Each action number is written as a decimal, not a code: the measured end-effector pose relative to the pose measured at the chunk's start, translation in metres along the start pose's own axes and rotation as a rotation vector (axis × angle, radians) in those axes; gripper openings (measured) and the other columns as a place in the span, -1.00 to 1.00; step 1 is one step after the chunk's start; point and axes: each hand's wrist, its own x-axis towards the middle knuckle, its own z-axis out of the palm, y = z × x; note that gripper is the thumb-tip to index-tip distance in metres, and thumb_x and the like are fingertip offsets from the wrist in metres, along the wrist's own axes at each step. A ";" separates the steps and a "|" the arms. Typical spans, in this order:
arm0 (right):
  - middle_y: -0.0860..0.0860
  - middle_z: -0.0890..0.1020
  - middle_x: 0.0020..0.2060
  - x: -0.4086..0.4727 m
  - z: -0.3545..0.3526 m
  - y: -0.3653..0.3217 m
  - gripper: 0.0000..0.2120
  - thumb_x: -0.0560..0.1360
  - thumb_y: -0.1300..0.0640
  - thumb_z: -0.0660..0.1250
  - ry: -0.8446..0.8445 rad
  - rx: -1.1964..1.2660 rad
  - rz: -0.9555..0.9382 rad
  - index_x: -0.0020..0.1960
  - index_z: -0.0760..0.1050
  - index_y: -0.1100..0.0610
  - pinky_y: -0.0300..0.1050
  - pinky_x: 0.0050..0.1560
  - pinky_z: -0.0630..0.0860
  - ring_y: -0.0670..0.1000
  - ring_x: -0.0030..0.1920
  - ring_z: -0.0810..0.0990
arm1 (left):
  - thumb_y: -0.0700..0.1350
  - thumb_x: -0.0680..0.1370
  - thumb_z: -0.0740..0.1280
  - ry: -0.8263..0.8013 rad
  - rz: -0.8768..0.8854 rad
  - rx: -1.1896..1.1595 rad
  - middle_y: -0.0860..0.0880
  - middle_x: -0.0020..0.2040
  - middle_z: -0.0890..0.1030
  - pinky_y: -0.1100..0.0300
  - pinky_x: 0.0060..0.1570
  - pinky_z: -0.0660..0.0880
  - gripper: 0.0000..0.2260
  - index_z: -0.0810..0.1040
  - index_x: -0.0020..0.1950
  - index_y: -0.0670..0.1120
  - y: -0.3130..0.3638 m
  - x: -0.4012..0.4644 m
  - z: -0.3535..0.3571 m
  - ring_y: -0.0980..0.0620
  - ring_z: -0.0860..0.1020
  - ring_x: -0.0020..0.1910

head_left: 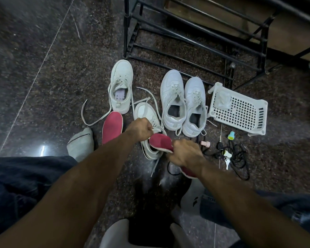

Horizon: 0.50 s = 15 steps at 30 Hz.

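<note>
The right hand (184,154) is grasping a red insole (160,140) around its middle, fingers curled over it. The front end of the insole is entering the opening of the unlaced sneaker (145,111), and the heel end is projecting below the wrist. The left hand (140,129) is clenching the upper edge of the same sneaker by the laces and is holding it steady on the floor (43,77). The sneaker is lying directly ahead of the seated person, toe pointing away.

A second red insole (112,127) is lying flat just left of the sneaker. A socked foot (81,144) is resting further left of the sneaker. A black cord with keys (238,158) is lying to the right of the sneaker, well apart from it. A matching sneaker (121,86) is standing beyond the sneaker and to its left, laces trailing loose. A pair of white shoes (183,102) is standing side by side just right of the sneaker. A white plastic basket (240,111) is lying further right, beside that pair. A black metal rack (186,42) is standing beyond the sneaker, farthest away.
</note>
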 end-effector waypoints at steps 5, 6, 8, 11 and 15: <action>0.11 0.65 -0.04 0.018 0.003 -0.031 -0.65 0.45 -0.03 0.33 0.027 0.087 0.122 0.11 0.53 0.18 -0.13 -0.11 0.39 0.12 -0.09 0.58 | -0.14 0.45 0.36 0.011 0.002 -0.005 -0.05 -0.25 0.64 0.19 -0.18 0.50 -0.83 0.56 -0.36 -0.06 0.000 0.000 0.000 -0.05 0.60 -0.20; 0.11 0.64 -0.02 0.022 0.002 -0.034 -0.66 0.44 -0.01 0.33 0.024 0.100 0.133 0.11 0.52 0.18 -0.12 -0.10 0.40 0.14 -0.04 0.60 | -0.12 0.46 0.36 0.012 0.008 -0.005 -0.06 -0.26 0.64 0.19 -0.19 0.49 -0.79 0.52 -0.39 -0.05 -0.001 0.000 0.001 -0.06 0.59 -0.21; 0.13 0.64 -0.02 0.030 0.000 -0.038 -0.68 0.43 0.02 0.31 0.023 0.119 0.147 0.09 0.53 0.18 -0.10 -0.09 0.45 0.16 -0.01 0.62 | -0.09 0.47 0.37 0.016 0.005 -0.008 -0.07 -0.26 0.63 0.17 -0.20 0.48 -0.75 0.50 -0.41 -0.06 -0.002 0.002 0.001 -0.06 0.58 -0.22; 0.12 0.65 -0.02 0.041 0.002 -0.043 -0.69 0.44 -0.02 0.31 0.076 0.132 0.183 0.08 0.55 0.15 -0.07 -0.10 0.47 0.17 0.00 0.62 | -0.12 0.45 0.36 0.021 -0.009 -0.006 -0.04 -0.33 0.57 0.20 -0.26 0.39 -0.72 0.44 -0.46 -0.07 -0.003 0.002 0.002 -0.05 0.54 -0.26; 0.09 0.63 0.05 0.049 0.015 -0.053 -0.67 0.49 -0.08 0.30 0.126 0.154 0.276 0.12 0.54 0.11 -0.06 -0.03 0.49 0.16 0.06 0.62 | -0.14 0.43 0.36 0.021 0.003 -0.009 -0.04 -0.37 0.54 0.22 -0.28 0.33 -0.71 0.40 -0.48 -0.08 -0.004 0.004 0.003 -0.04 0.52 -0.28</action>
